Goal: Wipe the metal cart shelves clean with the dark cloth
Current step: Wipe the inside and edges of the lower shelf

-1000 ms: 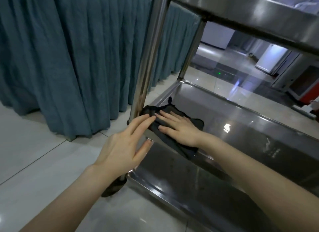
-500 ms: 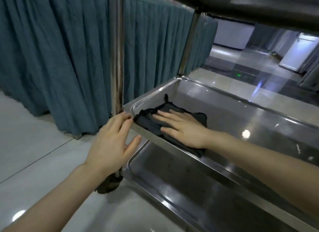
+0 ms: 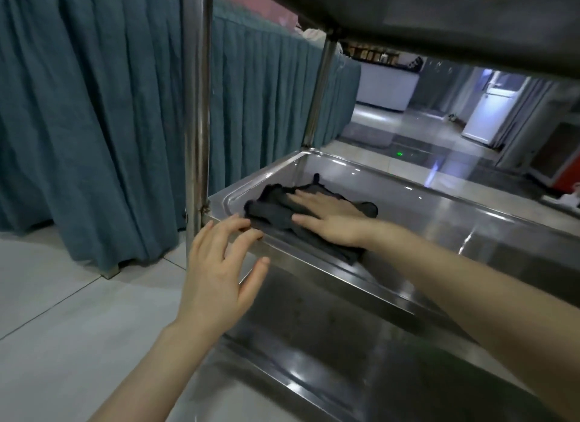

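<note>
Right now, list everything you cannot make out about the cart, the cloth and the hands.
Head view only:
- Top shelf: only its underside shows; the frame edge cuts it off.
- Dark cloth: the middle lies hidden under the right hand.
- Bottom shelf: its right end is covered by the right forearm.
- Left hand: whether its fingertips touch the middle shelf rim is unclear.

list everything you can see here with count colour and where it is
dark cloth: 1, dark grey, in the middle shelf's near-left corner
middle shelf: 1, steel, under the cloth
bottom shelf: 1, steel, lowest
top shelf: 1, steel, overhead
cart posts: 2, steel, left end
pleated drape: 1, teal, left of the cart
floor tiles: many, pale grey, beside the cart
right hand: 1, flat on the cloth
left hand: 1, fingertips at the middle shelf's front rim
</note>
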Demonstrator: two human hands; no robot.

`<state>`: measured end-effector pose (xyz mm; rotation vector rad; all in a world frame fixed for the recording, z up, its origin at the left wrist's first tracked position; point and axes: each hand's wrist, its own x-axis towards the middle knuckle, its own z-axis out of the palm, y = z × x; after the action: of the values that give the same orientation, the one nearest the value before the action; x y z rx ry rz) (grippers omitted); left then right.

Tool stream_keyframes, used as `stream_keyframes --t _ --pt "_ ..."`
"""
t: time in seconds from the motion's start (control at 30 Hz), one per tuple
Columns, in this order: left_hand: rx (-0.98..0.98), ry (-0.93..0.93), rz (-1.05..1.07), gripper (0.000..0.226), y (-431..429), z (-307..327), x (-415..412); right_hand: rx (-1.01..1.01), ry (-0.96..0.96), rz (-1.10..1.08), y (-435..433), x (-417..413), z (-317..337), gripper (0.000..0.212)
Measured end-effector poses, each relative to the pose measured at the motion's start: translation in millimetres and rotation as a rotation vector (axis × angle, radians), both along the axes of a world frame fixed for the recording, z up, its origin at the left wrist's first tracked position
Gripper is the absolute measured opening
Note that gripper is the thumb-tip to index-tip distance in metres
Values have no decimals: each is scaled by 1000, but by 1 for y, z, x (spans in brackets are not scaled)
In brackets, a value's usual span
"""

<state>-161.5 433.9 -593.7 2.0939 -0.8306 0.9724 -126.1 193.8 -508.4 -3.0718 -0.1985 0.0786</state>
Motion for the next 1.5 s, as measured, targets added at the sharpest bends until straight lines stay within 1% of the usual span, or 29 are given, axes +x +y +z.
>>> stream_keyframes --t 0.03,0.1,0.17,0.2,0.3,0.33,0.4,0.47,0.53,0.6,0.63,0.7,0.77,0.8,0.87,1.0,1.07,1.2,1.3,1.33,1.37,1.43,1.5 --pt "-34 -16 1 34 -2 1 3 35 16 59 7 -25 3 54" --pt "-82 -72 -11 30 -5 -1 8 127 54 106 17 -75 13 49" --pt "-83 -146 -71 27 -4 -10 9 105 41 96 24 -120 18 53" --pt "-61 -178 -105 26 -2 -16 9 43 -21 66 28 -140 17 55" --pt "-4 -205 -138 25 14 -44 7 -226 -461 80 43 -187 -6 64" --pt "7 -181 -142 26 22 -57 7 -285 -550 117 47 -196 -18 66" --pt "72 -87 -137 29 40 -81 8 -346 -607 234 52 -203 -41 68" --pt "189 31 -127 33 58 -103 7 -397 -626 304 51 -196 -64 65" --pt "307 145 -122 34 71 -121 7 -426 -609 330 48 -181 -91 62" --pt "408 242 -126 38 76 -134 7 -410 -503 325 47 -163 -128 56" --pt "455 268 -131 41 77 -140 7 -347 -414 280 47 -155 -148 52" --pt "540 292 -141 44 72 -152 6 -73 -148 118 49 -145 -188 47" --pt "606 322 -160 45 63 -165 5 175 133 -67 51 -141 -225 50" --pt "631 346 -175 46 58 -172 4 216 184 -107 51 -142 -241 51" --pt "652 380 -215 49 50 -184 5 207 179 -98 45 -143 -262 51" --pt "668 422 -260 49 44 -201 9 129 155 -55 42 -140 -273 56" --pt "658 419 -263 47 44 -208 11 102 146 -75 44 -128 -280 56" --pt "611 365 -237 44 45 -212 16 69 63 -198 32 -69 -296 52" --pt "600 345 -238 42 43 -212 17 117 71 -435 15 -21 -296 53" --pt "588 341 -232 42 44 -211 17 134 82 -495 14 -11 -294 54" --pt "573 343 -221 42 44 -210 17 136 98 -504 15 -9 -294 55" --pt "548 362 -195 42 48 -212 17 98 123 -377 26 -27 -295 58" --pt "507 366 -170 40 54 -214 16 108 73 -198 41 -66 -299 63"
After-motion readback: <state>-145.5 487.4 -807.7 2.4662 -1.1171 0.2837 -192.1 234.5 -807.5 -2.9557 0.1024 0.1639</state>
